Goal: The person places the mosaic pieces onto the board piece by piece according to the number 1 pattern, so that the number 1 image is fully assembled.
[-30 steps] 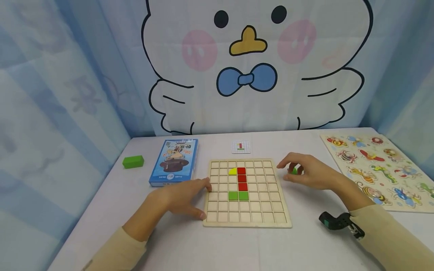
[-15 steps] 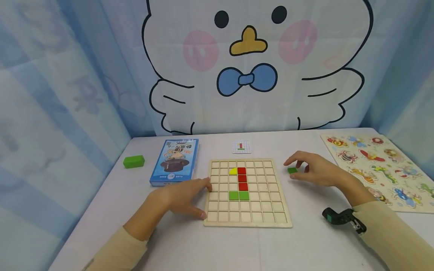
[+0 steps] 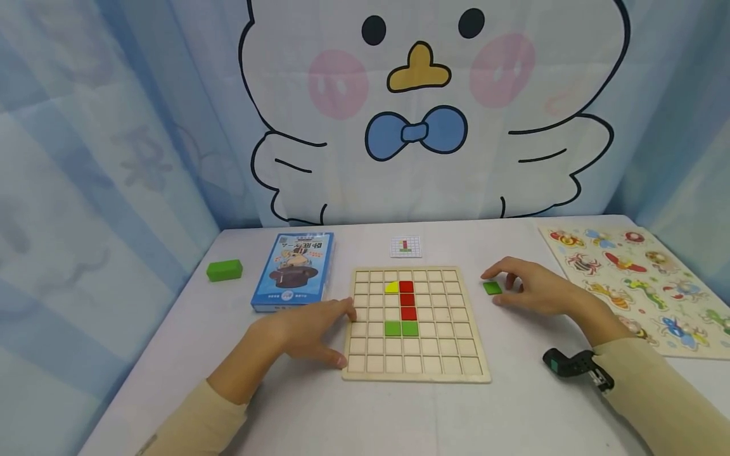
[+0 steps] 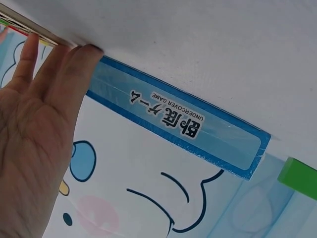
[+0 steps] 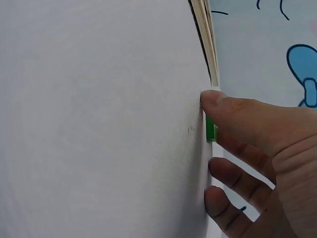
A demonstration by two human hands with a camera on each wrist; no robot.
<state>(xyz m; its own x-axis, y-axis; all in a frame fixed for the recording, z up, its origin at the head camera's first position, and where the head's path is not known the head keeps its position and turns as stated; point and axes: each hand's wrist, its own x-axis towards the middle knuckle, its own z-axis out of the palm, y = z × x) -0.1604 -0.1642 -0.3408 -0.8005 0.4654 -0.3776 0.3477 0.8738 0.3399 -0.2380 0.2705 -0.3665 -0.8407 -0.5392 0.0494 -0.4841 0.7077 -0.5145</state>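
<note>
On the white table lies a wooden grid board (image 3: 445, 348) with red tiles (image 3: 407, 299) in a column, two green tiles (image 3: 402, 328) below them and a yellow piece (image 3: 391, 287) with a slanted edge at upper left. My left hand (image 3: 310, 330) rests against the board's left edge, thumb and fingers spread. To the right of the board a loose green tile (image 3: 492, 288) lies flat. My right hand (image 3: 533, 288) is beside it, fingers loosely bent, index finger above and thumb below the tile in the head view. In the right wrist view the thumb (image 5: 223, 104) partly covers this tile (image 5: 211, 129).
A small pattern card (image 3: 405, 247) lies behind the board. Left of it stand a blue game box (image 3: 293, 272) and a green block (image 3: 224, 270). An insect picture board (image 3: 644, 278) lies at the right. A patterned curtain (image 3: 416, 190) hangs behind the table.
My right hand has shifted slightly right, away from the board. The green tile, earlier partly hidden between its fingers, now lies fully visible on the table. My left hand has stayed in place.
</note>
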